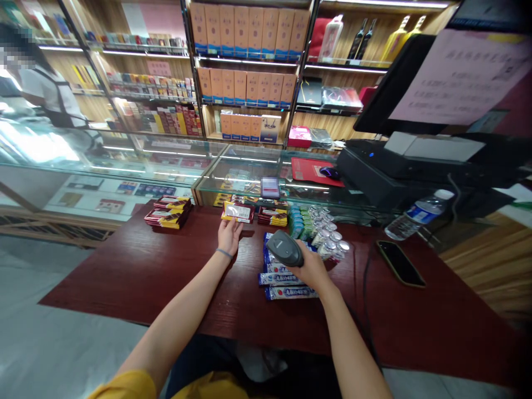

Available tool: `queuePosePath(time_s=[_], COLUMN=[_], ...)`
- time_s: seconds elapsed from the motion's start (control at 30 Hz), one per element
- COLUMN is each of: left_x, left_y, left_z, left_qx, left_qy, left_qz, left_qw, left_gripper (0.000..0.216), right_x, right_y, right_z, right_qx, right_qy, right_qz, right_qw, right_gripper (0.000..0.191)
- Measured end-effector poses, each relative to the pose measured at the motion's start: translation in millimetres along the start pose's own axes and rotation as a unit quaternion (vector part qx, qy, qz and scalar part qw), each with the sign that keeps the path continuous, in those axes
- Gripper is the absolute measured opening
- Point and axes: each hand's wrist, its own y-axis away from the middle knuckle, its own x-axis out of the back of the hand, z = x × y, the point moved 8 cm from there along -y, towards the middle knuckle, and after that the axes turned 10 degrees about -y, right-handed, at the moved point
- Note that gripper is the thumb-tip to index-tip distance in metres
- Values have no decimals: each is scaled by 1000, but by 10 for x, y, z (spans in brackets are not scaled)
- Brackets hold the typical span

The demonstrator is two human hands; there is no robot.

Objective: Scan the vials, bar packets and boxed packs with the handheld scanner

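Note:
My left hand point(229, 235) grips the near edge of a chocolate bar point(236, 211) in a red and yellow wrapper, its pale label side facing me. My right hand point(311, 266) is wrapped round a dark grey barcode scanner point(285, 248), whose head points toward the bar. Beneath the scanner lie several blue and white candy sticks point(291, 292). One stack of chocolate bars point(272, 216) sits just right of the held bar. Another pile of chocolate bars point(168, 212) rests at the table's left back edge.
Behind the candy sticks stand green packs point(301, 221) and small clear-lidded containers point(332, 238). A phone point(401, 264) and water bottle point(419, 215) lie right of the scanner's cable. Glass showcases point(166, 160) and a monitor point(394, 83) border the dark red table point(166, 277). A person point(54, 94) stands far left.

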Motion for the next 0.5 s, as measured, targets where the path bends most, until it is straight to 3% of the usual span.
queuePosePath(time_s=[0.13,0.23,0.37,0.5], left_x=[-20,-27,-9,137], left_y=[11,-10,-59,-107], left_z=[53,247,749,1334], left_qx=[-4,-43,-147,-247], left_qy=[-1,-20,-94,-216], left_qz=[1,24,60,66], left_qw=[1000,999,983,942], left_gripper=[23,26,36,33], right_x=[18,56,120,153], right_y=[-3,10,30,32], right_z=[103,183,260,325], right_qx=[-3,-5,-13,-27], right_qy=[10,-17,-47,-29], right_qz=[22,53,91,102], right_qw=[1000,998,995,994], right_gripper=[56,53,48,47])
